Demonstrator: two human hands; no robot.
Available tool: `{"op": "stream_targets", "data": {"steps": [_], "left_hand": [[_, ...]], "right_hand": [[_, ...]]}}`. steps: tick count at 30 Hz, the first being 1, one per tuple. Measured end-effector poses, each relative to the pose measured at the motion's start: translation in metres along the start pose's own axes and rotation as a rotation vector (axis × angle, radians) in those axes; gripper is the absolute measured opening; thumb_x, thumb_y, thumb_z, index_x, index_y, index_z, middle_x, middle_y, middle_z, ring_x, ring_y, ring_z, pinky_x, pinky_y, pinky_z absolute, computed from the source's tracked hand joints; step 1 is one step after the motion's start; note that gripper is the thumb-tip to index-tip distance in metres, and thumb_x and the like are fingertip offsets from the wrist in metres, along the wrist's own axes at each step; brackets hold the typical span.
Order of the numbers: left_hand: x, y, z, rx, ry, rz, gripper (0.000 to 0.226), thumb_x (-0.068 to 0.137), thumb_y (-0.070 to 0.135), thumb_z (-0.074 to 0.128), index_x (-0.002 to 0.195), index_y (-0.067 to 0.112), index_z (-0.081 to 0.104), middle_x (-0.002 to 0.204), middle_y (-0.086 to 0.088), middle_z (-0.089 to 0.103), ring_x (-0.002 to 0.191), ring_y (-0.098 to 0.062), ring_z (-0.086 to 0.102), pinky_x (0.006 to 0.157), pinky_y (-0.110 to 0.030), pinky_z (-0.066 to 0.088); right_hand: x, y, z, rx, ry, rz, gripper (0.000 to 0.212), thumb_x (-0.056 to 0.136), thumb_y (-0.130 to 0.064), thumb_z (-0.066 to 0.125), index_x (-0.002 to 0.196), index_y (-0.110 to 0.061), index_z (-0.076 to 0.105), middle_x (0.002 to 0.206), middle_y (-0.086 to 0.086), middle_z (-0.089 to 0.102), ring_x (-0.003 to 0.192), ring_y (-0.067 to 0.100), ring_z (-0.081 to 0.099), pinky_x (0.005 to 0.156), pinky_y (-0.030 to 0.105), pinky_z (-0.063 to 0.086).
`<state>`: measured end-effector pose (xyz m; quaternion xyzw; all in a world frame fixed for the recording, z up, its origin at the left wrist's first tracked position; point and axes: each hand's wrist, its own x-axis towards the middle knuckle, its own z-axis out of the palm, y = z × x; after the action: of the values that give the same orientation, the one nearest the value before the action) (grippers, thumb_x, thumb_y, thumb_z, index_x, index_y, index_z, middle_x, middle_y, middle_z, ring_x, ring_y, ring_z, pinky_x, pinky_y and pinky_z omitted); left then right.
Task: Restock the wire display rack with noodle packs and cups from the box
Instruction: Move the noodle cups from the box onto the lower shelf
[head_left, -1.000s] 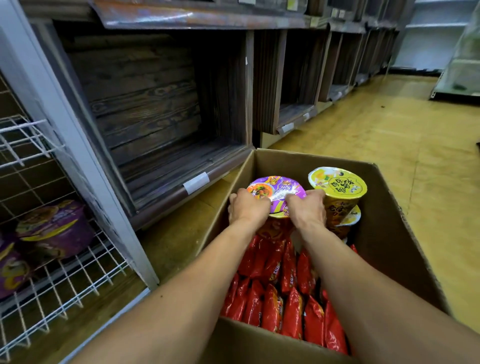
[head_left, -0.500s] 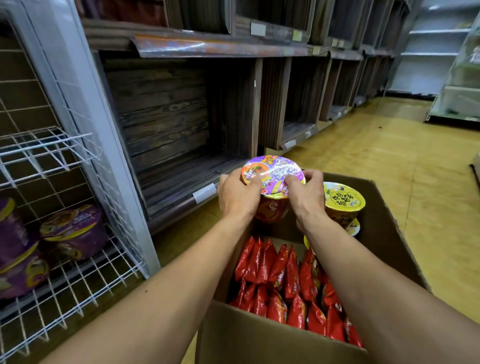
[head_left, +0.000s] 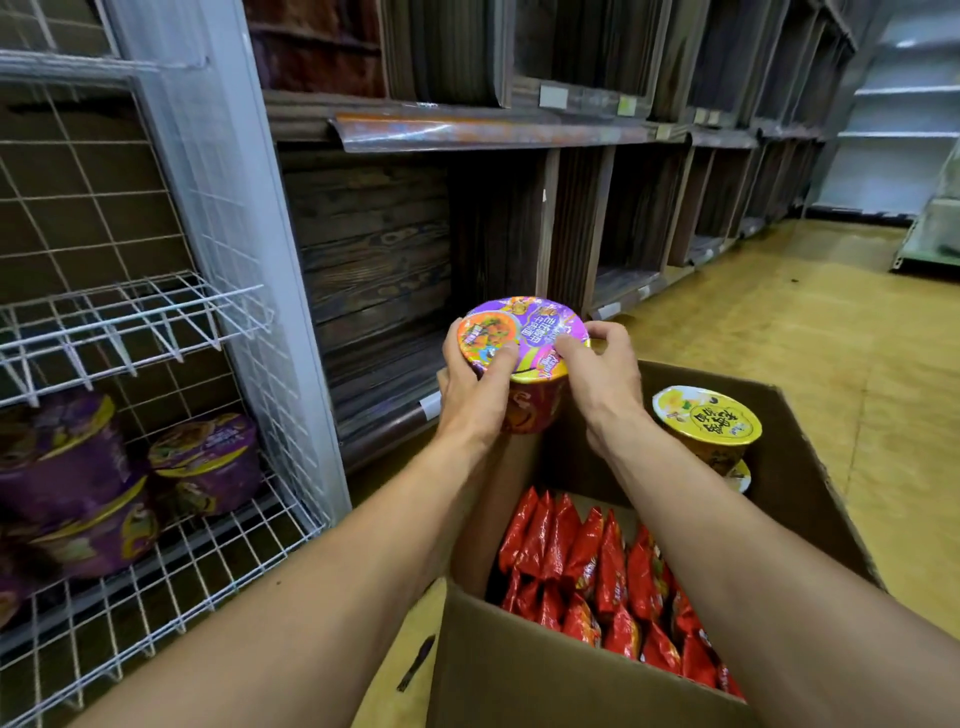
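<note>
Lifted clear of the box (head_left: 587, 675) since the earlier frames, the purple cup (head_left: 524, 358) now hangs above the box's far-left corner, and the view has swung left to take in more of the rack (head_left: 135, 312).

On the left, the rack's lower shelf already carries purple cups (head_left: 202, 462), lying on their sides, with bare wire in front of them. Its upper shelf looks unfilled.

Centre, the left hand (head_left: 478, 389) is clamped on the cup's left side, thumb on the lid and fingers under the rim. The right hand (head_left: 597, 374) presses from the right, fingertips on the lid's edge. Both forearms reach forward and stay close together, the cup squeezed upright between the palms.

Right, a yellow cup (head_left: 706, 431) sits in the box's far corner on another one, and red packs (head_left: 597, 582) fill the near part.

I judge this to be the carry step: cup picked, not yet placed. Next calls for a swing left and down to the lower shelf, probably tipping the cup onto its side to match its neighbours, and clearing the rack's white post on the way.
</note>
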<state>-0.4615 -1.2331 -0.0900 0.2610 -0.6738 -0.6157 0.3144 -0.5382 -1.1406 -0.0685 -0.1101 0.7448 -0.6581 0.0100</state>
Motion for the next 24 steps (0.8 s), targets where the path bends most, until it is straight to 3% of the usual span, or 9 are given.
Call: {"op": "stream_targets", "data": {"steps": [4,9,11,14,16,18,20,22,24], "left_hand": [[0.003,0.0,-0.025,-0.069,0.07,-0.072,0.095,0.058,0.074,0.059,0.146,0.048,0.034,0.139,-0.004,0.052,0.125,-0.026,0.055,0.107,-0.048,0.047],[0.008,-0.006,-0.058,-0.101,0.128,-0.153,0.086,0.054,0.076,0.061,0.135,0.051,0.041,0.132,-0.003,0.059,0.116,-0.03,0.062,0.099,-0.056,0.052],[0.003,0.0,-0.07,-0.105,0.126,-0.18,0.079,0.062,0.07,0.063,0.135,0.047,0.044,0.128,-0.002,0.062,0.111,-0.029,0.065,0.093,-0.056,0.056],[-0.004,0.002,-0.094,-0.154,0.071,-0.233,0.046,0.087,0.047,0.066,0.129,0.036,0.052,0.111,0.0,0.068,0.095,-0.023,0.07,0.078,-0.048,0.062],[-0.009,-0.003,-0.117,-0.154,-0.004,-0.3,0.041,0.088,0.042,0.066,0.126,0.029,0.057,0.098,0.0,0.068,0.084,-0.021,0.068,0.071,-0.04,0.059],[-0.013,-0.01,-0.14,-0.125,-0.059,-0.373,0.046,0.078,0.043,0.071,0.117,0.022,0.063,0.092,-0.001,0.065,0.084,-0.021,0.064,0.079,-0.044,0.055],[-0.015,-0.018,-0.16,-0.114,-0.087,-0.435,0.041,0.072,0.04,0.073,0.106,0.019,0.068,0.094,-0.002,0.063,0.092,-0.022,0.062,0.092,-0.054,0.052],[-0.017,-0.024,-0.175,-0.12,-0.11,-0.462,0.024,0.081,0.034,0.069,0.098,0.018,0.068,0.096,-0.003,0.063,0.096,-0.022,0.06,0.097,-0.061,0.05],[-0.018,-0.03,-0.188,-0.128,-0.093,-0.483,0.016,0.085,0.03,0.065,0.095,0.018,0.067,0.095,-0.003,0.062,0.094,-0.02,0.059,0.097,-0.061,0.05]], "right_hand": [[-0.012,-0.005,0.018,0.047,-0.147,-0.007,0.046,0.073,-0.053,0.063,0.116,-0.039,0.056,0.115,-0.002,0.068,0.104,0.021,0.067,0.091,0.047,0.057],[-0.031,-0.009,0.036,0.07,-0.329,0.045,0.058,0.079,-0.058,0.066,0.133,-0.047,0.048,0.128,-0.002,0.065,0.106,0.02,0.068,0.09,0.048,0.059],[-0.036,-0.009,0.042,0.074,-0.377,0.055,0.061,0.084,-0.055,0.067,0.139,-0.047,0.044,0.132,-0.004,0.061,0.108,0.019,0.065,0.092,0.048,0.058],[-0.044,-0.008,0.05,0.078,-0.5,0.096,0.065,0.093,-0.046,0.066,0.149,-0.044,0.034,0.134,-0.004,0.054,0.096,0.012,0.062,0.074,0.041,0.058],[-0.05,-0.004,0.056,0.043,-0.588,0.127,0.071,0.093,-0.046,0.066,0.153,-0.043,0.027,0.137,-0.003,0.052,0.09,0.006,0.059,0.063,0.035,0.054],[-0.058,0.001,0.062,-0.001,-0.665,0.154,0.077,0.093,-0.046,0.067,0.155,-0.041,0.022,0.14,-0.004,0.05,0.092,0.006,0.058,0.064,0.037,0.056],[-0.064,0.007,0.068,-0.04,-0.731,0.193,0.078,0.091,-0.046,0.069,0.154,-0.04,0.023,0.14,-0.006,0.051,0.106,0.016,0.06,0.08,0.049,0.059],[-0.066,0.013,0.074,-0.075,-0.785,0.22,0.068,0.089,-0.048,0.071,0.145,-0.042,0.033,0.138,-0.006,0.054,0.117,0.02,0.058,0.089,0.057,0.056],[-0.069,0.017,0.083,-0.098,-0.835,0.24,0.058,0.087,-0.049,0.073,0.135,-0.043,0.041,0.132,-0.006,0.058,0.117,0.02,0.058,0.088,0.058,0.057]]}}
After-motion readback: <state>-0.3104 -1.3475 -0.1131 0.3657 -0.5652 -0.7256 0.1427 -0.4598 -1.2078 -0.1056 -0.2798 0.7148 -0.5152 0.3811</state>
